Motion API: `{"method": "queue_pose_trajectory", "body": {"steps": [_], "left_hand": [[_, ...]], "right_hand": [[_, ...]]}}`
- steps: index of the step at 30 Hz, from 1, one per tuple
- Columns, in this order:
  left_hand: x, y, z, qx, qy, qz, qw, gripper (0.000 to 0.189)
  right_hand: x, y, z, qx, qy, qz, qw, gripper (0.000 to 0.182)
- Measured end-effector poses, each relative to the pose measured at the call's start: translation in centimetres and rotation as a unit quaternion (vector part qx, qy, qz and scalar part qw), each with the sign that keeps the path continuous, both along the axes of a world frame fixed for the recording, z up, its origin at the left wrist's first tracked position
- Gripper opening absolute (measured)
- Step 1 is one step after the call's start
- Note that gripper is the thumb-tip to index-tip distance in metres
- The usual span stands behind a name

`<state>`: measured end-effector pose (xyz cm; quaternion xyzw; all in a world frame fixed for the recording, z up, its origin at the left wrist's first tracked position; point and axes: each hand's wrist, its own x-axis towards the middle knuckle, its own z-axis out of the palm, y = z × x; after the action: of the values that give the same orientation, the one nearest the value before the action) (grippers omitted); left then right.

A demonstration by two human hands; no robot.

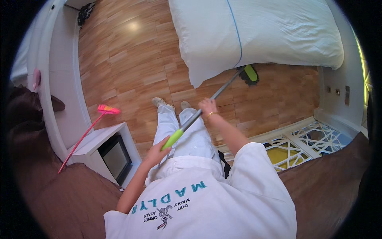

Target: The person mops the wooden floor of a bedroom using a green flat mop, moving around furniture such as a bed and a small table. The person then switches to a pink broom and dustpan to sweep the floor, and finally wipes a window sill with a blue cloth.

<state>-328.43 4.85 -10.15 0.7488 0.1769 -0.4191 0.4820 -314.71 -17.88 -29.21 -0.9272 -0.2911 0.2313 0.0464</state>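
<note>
A mop with a grey pole (223, 88) and a green grip runs slantwise across the front of my body. On the green grip at its near end, my left hand (158, 151) is closed. Farther up, my right hand (208, 107), with a bracelet at the wrist, holds the grey pole. The mop's head (250, 73), green on top with a dark fringe, lies on the wood-look floor (143, 68) at the edge of a bed with a white cover (262, 33); part of the head may be hidden beneath it.
A pink broom (109, 109) leans at the left beside a white cabinet (100, 137) with a dark-framed panel. White latticework (298, 146) stands low at the right, near brown fabric (325, 179). Wall sockets (337, 92) show at the right, and a blue cord (235, 27) crosses the bed.
</note>
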Motion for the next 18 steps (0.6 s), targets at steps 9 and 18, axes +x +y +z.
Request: {"method": "queue_pose_trajectory", "body": {"steps": [9,18], "left_hand": [[-9.7,5.6,9.3,0.004,0.189,0.175,0.966,0.054],[-14.5,12.5,18.8,0.032,0.209,0.232,0.949,0.05]], "right_hand": [[-7.8,9.2,4.7,0.107,0.147,0.212,0.96,0.009],[-13.5,17.7,10.6,0.117,0.341,0.352,0.863,0.01]]}}
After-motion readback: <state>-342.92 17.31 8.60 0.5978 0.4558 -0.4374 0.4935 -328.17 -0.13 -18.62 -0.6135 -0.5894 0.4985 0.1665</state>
